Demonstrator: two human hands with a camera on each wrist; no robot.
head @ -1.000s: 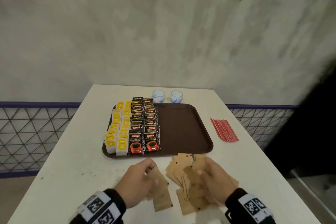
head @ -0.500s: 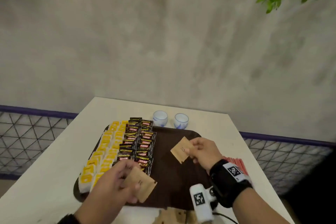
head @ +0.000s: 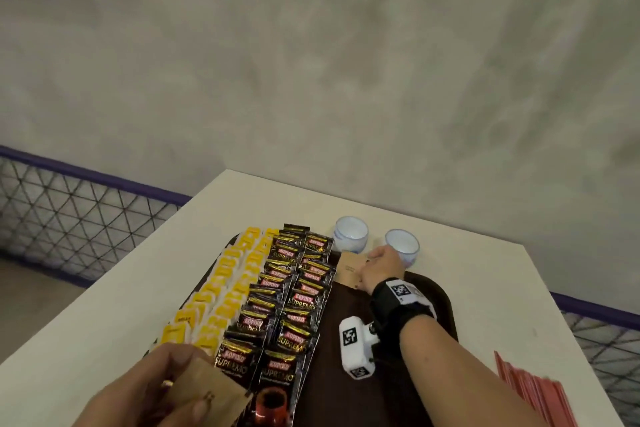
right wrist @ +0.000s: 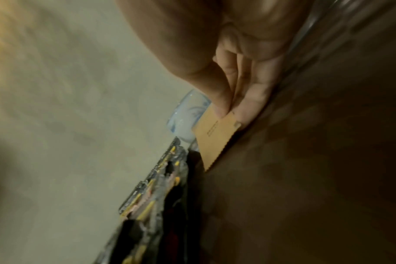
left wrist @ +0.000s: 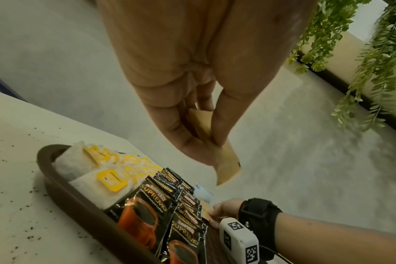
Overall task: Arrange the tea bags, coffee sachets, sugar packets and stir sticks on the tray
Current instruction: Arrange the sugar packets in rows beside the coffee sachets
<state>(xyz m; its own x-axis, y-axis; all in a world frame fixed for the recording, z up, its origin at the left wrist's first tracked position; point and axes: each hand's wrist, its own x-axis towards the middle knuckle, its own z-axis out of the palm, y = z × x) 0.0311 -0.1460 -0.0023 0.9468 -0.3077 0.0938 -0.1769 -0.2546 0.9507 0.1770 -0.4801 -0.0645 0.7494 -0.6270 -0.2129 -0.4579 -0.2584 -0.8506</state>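
Note:
A brown tray (head: pixel 349 308) holds two rows of yellow-tagged tea bags (head: pixel 221 291) on its left and two rows of black coffee sachets (head: pixel 294 291) beside them. My right hand (head: pixel 379 267) pinches a brown sugar packet (head: pixel 351 269) low at the tray's far end, right of the sachets; the right wrist view shows thumb and fingers on the packet (right wrist: pixel 215 137). My left hand (head: pixel 162 388) pinches another brown sugar packet (head: pixel 207 392) above the tray's near left corner, thumb and finger gripping that packet (left wrist: pixel 224 160). Red stir sticks (head: pixel 533 388) lie on the table at right.
Two small white-and-blue cups (head: pixel 350 234) (head: pixel 401 246) stand on the white table (head: pixel 104 315) just beyond the tray's far edge, close to my right hand. A wire-mesh railing (head: pixel 69 218) runs behind the table, with a grey wall beyond.
My right hand carried its sugar packet from the tray's middle to its far end and lowered it. My left hand still holds its packet near the tray's front. My head moved closer.

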